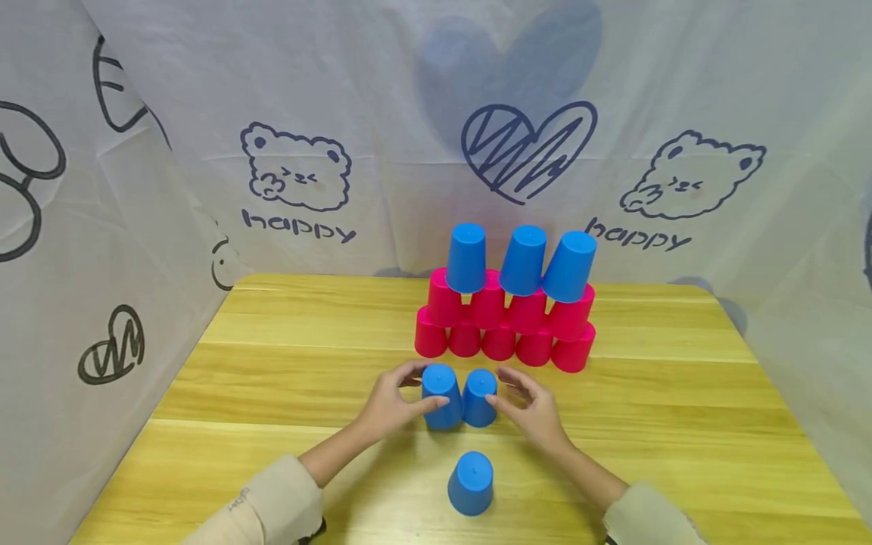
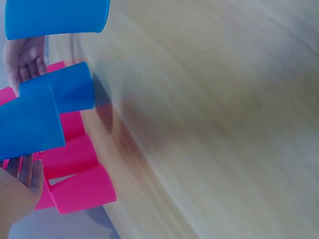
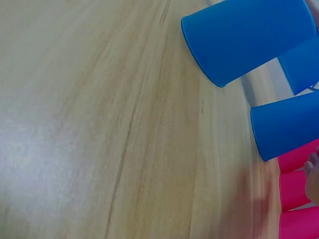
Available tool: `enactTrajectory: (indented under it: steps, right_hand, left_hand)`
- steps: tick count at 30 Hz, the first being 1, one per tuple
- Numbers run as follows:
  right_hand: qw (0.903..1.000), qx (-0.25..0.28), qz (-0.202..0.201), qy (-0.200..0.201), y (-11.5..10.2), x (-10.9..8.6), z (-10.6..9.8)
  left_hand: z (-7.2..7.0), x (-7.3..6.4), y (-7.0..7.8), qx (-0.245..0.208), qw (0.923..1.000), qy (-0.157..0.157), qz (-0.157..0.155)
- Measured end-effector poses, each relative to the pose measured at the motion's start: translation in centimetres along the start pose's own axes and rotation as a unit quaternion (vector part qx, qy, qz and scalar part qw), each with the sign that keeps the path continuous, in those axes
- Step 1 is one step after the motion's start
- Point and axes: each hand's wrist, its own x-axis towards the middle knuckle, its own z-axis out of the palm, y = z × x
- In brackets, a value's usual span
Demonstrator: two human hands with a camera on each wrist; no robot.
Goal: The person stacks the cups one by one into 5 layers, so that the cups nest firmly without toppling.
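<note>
In the head view, my left hand [image 1: 391, 405] holds an upside-down blue cup [image 1: 441, 397], thumb across its front and fingers behind. Right beside it stands a second upside-down blue cup [image 1: 480, 398]. Around that cup's right side is my right hand [image 1: 534, 412], thumb tip at the cup's edge and the fingers spread loosely apart behind it. A third blue cup [image 1: 471, 484] stands upside down nearer to me. The left wrist view shows the left fingers [image 2: 24, 172] against the held cup [image 2: 30, 124]. Only part of the right hand [image 3: 313, 181] shows in the right wrist view.
Behind the hands stands a stack of upside-down pink cups [image 1: 499, 342] in two rows, with three blue cups [image 1: 523, 261] on top. The wooden table [image 1: 286, 356] meets a white printed cloth [image 1: 409, 136] at the back and sides.
</note>
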Motion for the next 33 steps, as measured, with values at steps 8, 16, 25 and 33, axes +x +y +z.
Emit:
enactTrajectory:
  steps: [8, 16, 25, 33]
  right_hand:
    - [0.9980, -0.014, 0.051, -0.033, 0.3, 0.2, 0.7]
    - [0.9984, 0.004, 0.045, -0.033, 0.6, 0.4, 1.1]
    - [0.9984, 0.004, 0.045, -0.035, 0.5, 0.5, 1.4]
    - [0.9968, -0.005, 0.076, -0.026, 0.5, 0.1, 0.6]
  left_hand:
    - [-0.8, 0.8, 0.9, 0.015, 0.9998, 0.005, 0.011]
    - [-1.7, 1.7, 2.0, 0.026, 0.9992, 0.022, 0.019]
    - [-2.5, 2.7, 3.5, 0.030, 0.9983, 0.039, 0.033]
    - [-2.0, 3.7, 5.0, 0.026, 0.9974, 0.036, 0.056]
